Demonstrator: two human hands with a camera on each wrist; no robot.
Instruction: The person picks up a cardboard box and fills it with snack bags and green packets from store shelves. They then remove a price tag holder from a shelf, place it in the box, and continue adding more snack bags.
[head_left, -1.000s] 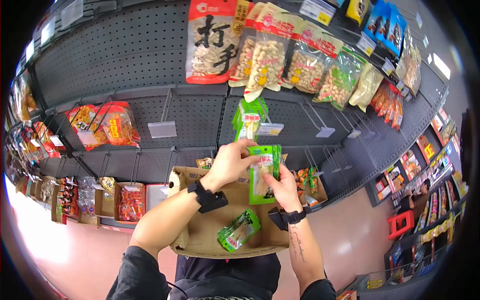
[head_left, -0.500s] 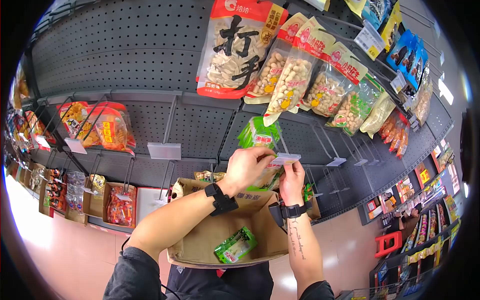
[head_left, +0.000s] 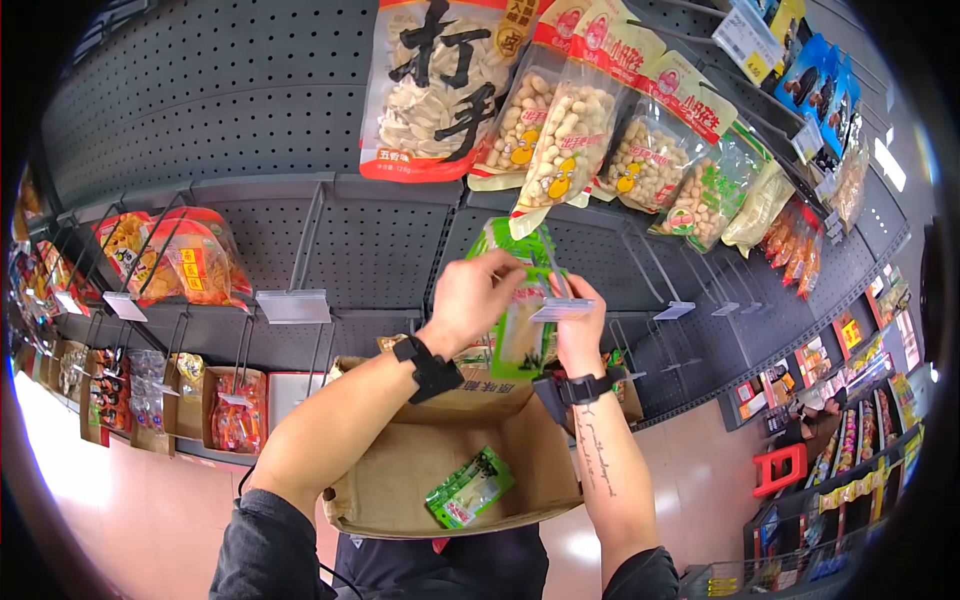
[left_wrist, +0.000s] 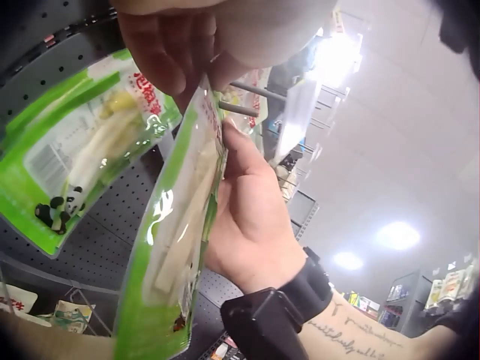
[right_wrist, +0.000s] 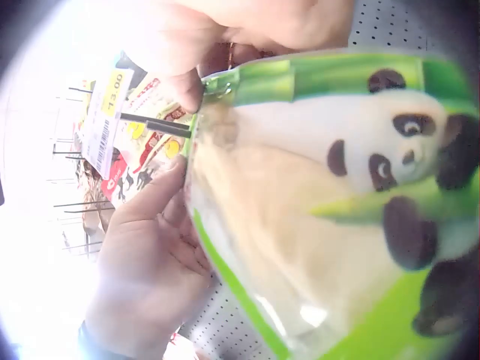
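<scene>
Both hands are at the top of a green snack packet (head_left: pixel 518 345), which has a clear window over pale strips and a panda print. My left hand (head_left: pixel 470 305) pinches its upper edge. The right hand (head_left: pixel 580 330) grips the other side of that edge, its thumb beside the metal hook (left_wrist: pixel 244 111). The hook's prong meets the packet's top between the two hands in the right wrist view. Similar green packets (left_wrist: pixel 90 150) hang just behind. A clear price-tag holder (head_left: pixel 560 309) overlaps the right fingers. Below, another green packet (head_left: pixel 468 490) lies in an open cardboard box (head_left: pixel 370 480).
Large bags of nuts and seeds (head_left: pixel 570 140) hang above the hands. Bare hooks with tag holders (head_left: pixel 292 306) stick out on both sides of the dark pegboard (head_left: pixel 200 100). Orange snack bags (head_left: pixel 190 260) hang at left, above boxes of snacks (head_left: pixel 238 410).
The held packet has moved up from over the box to the hook, with both hands. The head view has shifted, and the packet in the box still lies there.
</scene>
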